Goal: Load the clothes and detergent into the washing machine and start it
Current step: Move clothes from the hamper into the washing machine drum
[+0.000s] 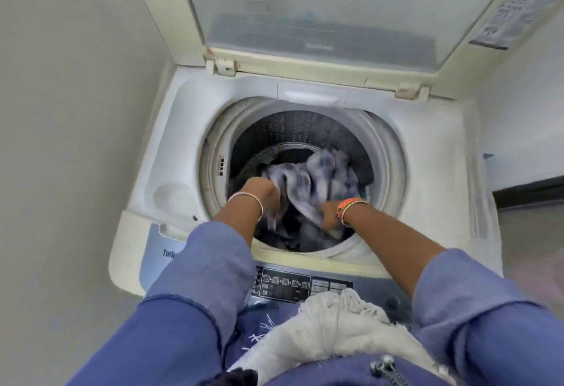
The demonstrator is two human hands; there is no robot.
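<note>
A white top-loading washing machine stands below me with its lid raised. Dark clothes lie in the steel drum. On top of them is a blue and white checked cloth. My left hand is inside the drum, closed on the cloth's left side. My right hand reaches in from the right and grips its lower edge. Both wrists wear bangles. No detergent is in view.
The control panel runs along the machine's near edge, partly hidden by my sleeves and a white fringed scarf. A plain wall is close on the left. A dark ledge sits to the right of the machine.
</note>
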